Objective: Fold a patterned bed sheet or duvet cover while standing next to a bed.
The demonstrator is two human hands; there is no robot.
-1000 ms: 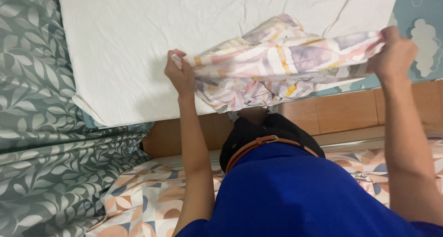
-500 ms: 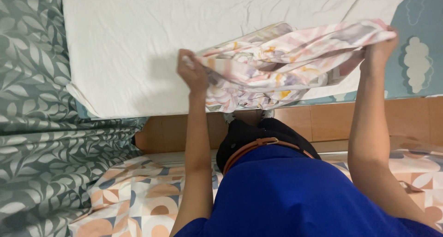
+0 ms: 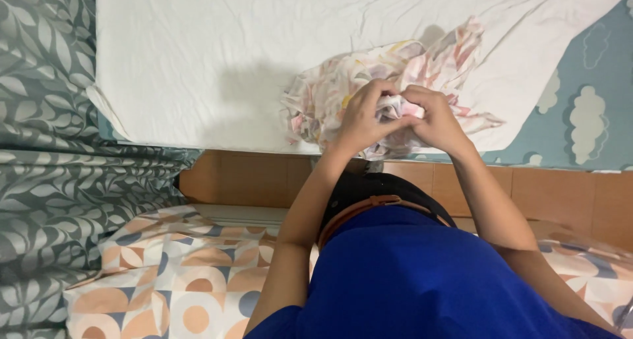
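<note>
Pastel cloth (image 3: 395, 75) ×1 | left hand (image 3: 361, 118), right hand (image 3: 435, 118) ×2, together, both gripping it

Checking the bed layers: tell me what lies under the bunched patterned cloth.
The patterned cloth rests on a white sheet. Both hands grip its near edge; whatever lies beneath the bunch is covered.
</note>
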